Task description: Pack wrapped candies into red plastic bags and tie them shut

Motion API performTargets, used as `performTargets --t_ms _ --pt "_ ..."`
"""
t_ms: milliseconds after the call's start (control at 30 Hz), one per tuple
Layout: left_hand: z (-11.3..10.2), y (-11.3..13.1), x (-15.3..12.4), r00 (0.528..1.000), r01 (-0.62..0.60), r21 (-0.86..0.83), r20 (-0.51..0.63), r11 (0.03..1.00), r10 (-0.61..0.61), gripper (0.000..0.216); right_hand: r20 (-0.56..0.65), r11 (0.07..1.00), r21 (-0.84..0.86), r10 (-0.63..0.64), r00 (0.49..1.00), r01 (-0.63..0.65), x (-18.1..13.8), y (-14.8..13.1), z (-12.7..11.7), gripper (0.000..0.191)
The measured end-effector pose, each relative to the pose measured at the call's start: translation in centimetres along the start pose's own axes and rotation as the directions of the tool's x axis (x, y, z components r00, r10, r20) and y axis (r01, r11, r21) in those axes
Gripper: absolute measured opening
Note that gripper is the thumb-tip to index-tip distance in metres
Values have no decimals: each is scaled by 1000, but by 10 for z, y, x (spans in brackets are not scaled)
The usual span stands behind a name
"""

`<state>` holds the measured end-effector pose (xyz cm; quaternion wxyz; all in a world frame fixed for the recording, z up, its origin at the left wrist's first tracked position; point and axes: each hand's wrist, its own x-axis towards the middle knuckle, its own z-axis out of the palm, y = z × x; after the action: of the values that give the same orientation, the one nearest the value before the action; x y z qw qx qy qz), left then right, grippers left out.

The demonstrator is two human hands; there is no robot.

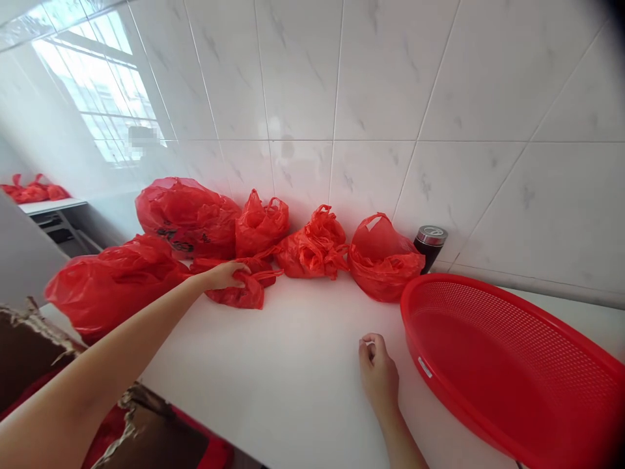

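Observation:
My left hand (227, 275) reaches across the white table, its fingers closed on a flattened red plastic bag (247, 293). That bag lies spread near the wall side, in front of several fuller red bags. My right hand (378, 368) rests loosely curled over the table's right half, with nothing visible in its fingers. Just right of it stands a large red perforated plastic basket (481, 352), with nothing seen inside. The nearest bag to the basket is an open-topped red plastic bag (385, 260).
Along the tiled wall stand a big red bag (190, 215), a small handled bag (262, 225) and a crumpled bag (315, 247). Another full bag (114, 280) sits at left. A dark flask (430, 244) stands behind the basket. A torn cardboard box (151, 430) borders the table's front left.

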<state>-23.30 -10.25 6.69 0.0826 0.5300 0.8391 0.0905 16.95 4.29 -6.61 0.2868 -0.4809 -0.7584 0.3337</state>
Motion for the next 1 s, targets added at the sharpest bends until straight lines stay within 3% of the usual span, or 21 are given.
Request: performTargets --t_ms 100,200,400,600,800,1000 --pt "1 -9 4 999 18 115 -38 993 -14 55 11 1000 -3 10 1000 -10 1 -1 1 23" --pt "-1 -16 10 999 -5 208 -40 978 13 58 17 1000 0 20 1000 -20 2 -1 1 22" --pt "8 -17 34 993 -122 311 42 942 114 32 24 999 -20 30 999 -29 3 -1 2 21" --pt "12 -6 39 969 -225 380 -14 897 249 22 28 999 -39 -3 1000 4 3 1 3 21" --pt "17 -4 38 994 -59 447 -59 893 95 32 -10 997 -31 -66 998 66 5 1 6 20" --pt "6 7 30 994 73 502 -112 862 -19 38 -4 998 -1 -60 998 60 -1 -10 4 17"
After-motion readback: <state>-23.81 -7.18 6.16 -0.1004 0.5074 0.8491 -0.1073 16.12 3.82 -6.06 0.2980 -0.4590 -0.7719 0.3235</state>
